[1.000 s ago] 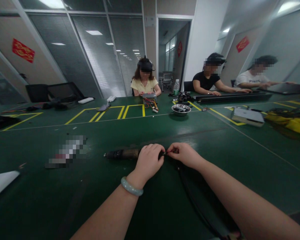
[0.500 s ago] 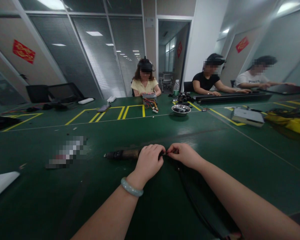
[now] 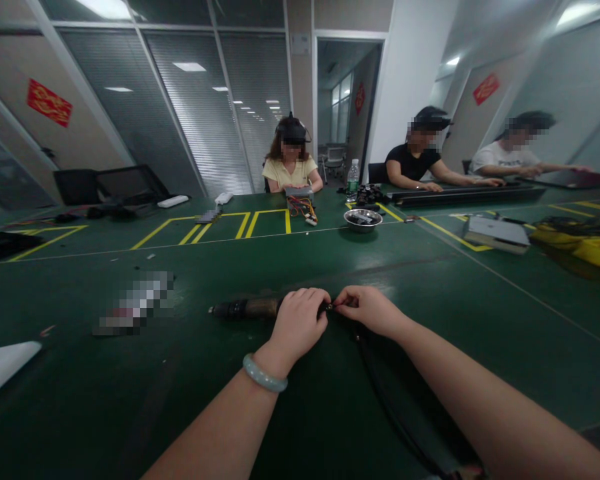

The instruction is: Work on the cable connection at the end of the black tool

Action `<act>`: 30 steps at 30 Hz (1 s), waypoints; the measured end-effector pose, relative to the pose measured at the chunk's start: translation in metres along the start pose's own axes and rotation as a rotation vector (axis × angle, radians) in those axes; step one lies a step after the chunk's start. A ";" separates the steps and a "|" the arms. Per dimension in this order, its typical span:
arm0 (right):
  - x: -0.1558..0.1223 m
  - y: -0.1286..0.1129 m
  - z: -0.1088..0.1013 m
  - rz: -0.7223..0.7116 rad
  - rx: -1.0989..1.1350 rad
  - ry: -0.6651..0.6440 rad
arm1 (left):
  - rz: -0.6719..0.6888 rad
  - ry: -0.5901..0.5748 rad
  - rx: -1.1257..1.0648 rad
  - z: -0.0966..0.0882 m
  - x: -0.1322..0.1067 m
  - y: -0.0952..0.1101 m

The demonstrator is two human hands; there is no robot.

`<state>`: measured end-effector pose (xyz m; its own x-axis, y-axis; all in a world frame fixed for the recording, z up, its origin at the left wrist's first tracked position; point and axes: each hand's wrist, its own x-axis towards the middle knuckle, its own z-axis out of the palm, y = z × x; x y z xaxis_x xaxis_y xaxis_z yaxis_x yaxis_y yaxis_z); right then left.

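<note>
A long electric screwdriver (image 3: 257,308), black and brown with a narrow metal tip at its left end, lies sideways on the green table. Wrapped over its right end is my left hand (image 3: 301,320), closed, with a pale green bangle on the wrist. My right hand (image 3: 365,310) pinches at that same end with thumb and forefinger; what sits between the fingertips is too small to make out. A small brassy spot shows between the two hands. Below the right hand, a black cable (image 3: 385,397) curves down towards my right forearm.
A pixelated flat item (image 3: 135,307) and a white object (image 3: 5,370) lie to the left. Farther off stand a metal bowl (image 3: 363,219), a bottle (image 3: 353,181) and a grey box (image 3: 497,233). Three people sit across the table, one behind a box with coloured wires (image 3: 303,207).
The view has shifted very slightly. Both hands keep their places at the screwdriver's right end.
</note>
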<state>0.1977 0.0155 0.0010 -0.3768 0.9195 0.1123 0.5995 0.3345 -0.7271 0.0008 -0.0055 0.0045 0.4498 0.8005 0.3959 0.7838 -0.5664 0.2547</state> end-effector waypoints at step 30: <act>0.000 0.001 0.000 0.017 -0.002 -0.021 | 0.001 -0.009 -0.009 0.000 -0.001 -0.001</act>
<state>0.1980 0.0161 0.0006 -0.3815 0.9204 0.0860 0.6072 0.3196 -0.7274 0.0001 -0.0057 0.0039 0.4544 0.8017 0.3883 0.7795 -0.5689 0.2622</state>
